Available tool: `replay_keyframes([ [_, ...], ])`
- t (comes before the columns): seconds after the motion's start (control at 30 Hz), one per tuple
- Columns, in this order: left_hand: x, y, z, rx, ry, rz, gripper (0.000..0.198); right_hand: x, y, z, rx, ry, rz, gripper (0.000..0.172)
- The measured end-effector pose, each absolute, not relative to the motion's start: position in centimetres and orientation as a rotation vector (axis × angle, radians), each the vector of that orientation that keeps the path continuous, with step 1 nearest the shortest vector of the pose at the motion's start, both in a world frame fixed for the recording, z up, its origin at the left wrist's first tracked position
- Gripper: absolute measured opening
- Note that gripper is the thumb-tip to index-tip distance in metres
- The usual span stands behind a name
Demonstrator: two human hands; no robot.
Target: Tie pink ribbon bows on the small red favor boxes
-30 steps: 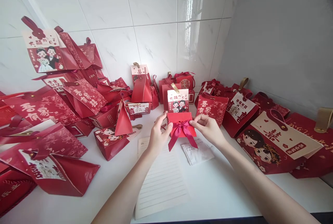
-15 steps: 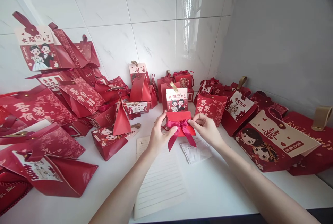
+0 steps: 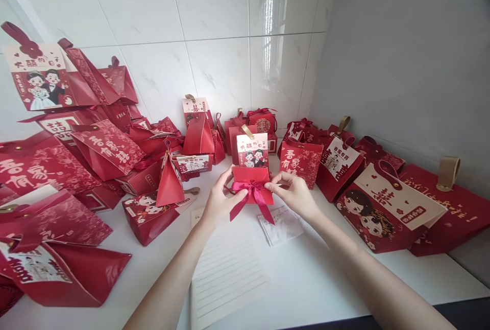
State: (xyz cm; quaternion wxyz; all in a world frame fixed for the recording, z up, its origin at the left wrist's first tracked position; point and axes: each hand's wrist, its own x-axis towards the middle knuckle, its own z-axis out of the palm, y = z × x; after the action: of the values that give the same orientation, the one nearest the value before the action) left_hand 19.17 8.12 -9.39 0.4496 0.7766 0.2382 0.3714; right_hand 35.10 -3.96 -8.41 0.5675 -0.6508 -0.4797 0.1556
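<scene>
A small red gift box [image 3: 250,177] with a dark pink ribbon bow [image 3: 253,196] stands on the white counter [image 3: 306,279] in the middle of the view. My left hand [image 3: 220,202] pinches the bow's left loop beside the box. On the other side, my right hand [image 3: 293,194] pinches the bow's right loop. The ribbon tails hang down over a lined sheet of paper [image 3: 225,274]. Just behind the box stands a small bag with a cartoon couple [image 3: 251,150].
Many red wedding gift bags and boxes crowd the counter: a heap at the left [image 3: 76,166], a row along the tiled back wall [image 3: 214,131], larger bags at the right [image 3: 383,207]. A folded white paper [image 3: 281,225] lies by my right wrist. The counter's front edge runs lower right.
Both hands stay on the bow, fingers drawn slightly closer to the knot. The whole scene has shifted a little left as my head turned.
</scene>
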Motion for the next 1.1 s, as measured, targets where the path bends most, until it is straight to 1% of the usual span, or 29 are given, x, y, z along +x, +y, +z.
replay_keyframes([
  [0.13, 19.0, 7.9, -9.2, 1.954, 0.574, 0.882, 0.07, 34.7, -3.9, -8.5, -1.462, -1.04, 0.438, 0.028],
  [0.2, 18.9, 7.8, -9.1, 1.961, 0.555, 0.879, 0.069, 34.7, -3.9, -8.5, -1.448, -1.004, 0.468, 0.029],
  [0.33, 19.0, 7.7, -9.0, 1.967, 0.55, 0.887, 0.066, 34.7, -3.9, -8.7, -1.485, -1.084, 0.395, 0.048],
  [0.4, 19.0, 7.8, -9.0, 1.974, 0.572, 0.892, 0.067, 34.6, -4.0, -8.8, -1.53, -1.152, 0.314, 0.05],
  [0.57, 18.8, 8.0, -9.2, 1.984, 0.571, 0.841, 0.065, 34.2, -4.3, -8.8, -1.659, -1.213, 0.188, 0.046],
  [0.77, 18.8, 8.1, -9.0, 1.937, 0.511, 0.85, 0.07, 35.3, -4.1, -8.8, -1.592, -1.15, 0.244, 0.042],
  [0.9, 19.0, 8.2, -8.8, 1.788, 0.457, 0.847, 0.06, 35.3, -4.0, -8.7, -1.528, -1.075, 0.35, 0.039],
  [1.03, 19.4, 8.3, -9.3, 1.685, 0.518, 1.02, 0.056, 34.3, -4.2, -8.3, -1.502, -1.098, 0.393, 0.028],
  [1.1, 19.5, 8.5, -9.7, 1.643, 0.567, 1.07, 0.048, 34.1, -4.2, -8.2, -1.55, -1.119, 0.385, 0.028],
])
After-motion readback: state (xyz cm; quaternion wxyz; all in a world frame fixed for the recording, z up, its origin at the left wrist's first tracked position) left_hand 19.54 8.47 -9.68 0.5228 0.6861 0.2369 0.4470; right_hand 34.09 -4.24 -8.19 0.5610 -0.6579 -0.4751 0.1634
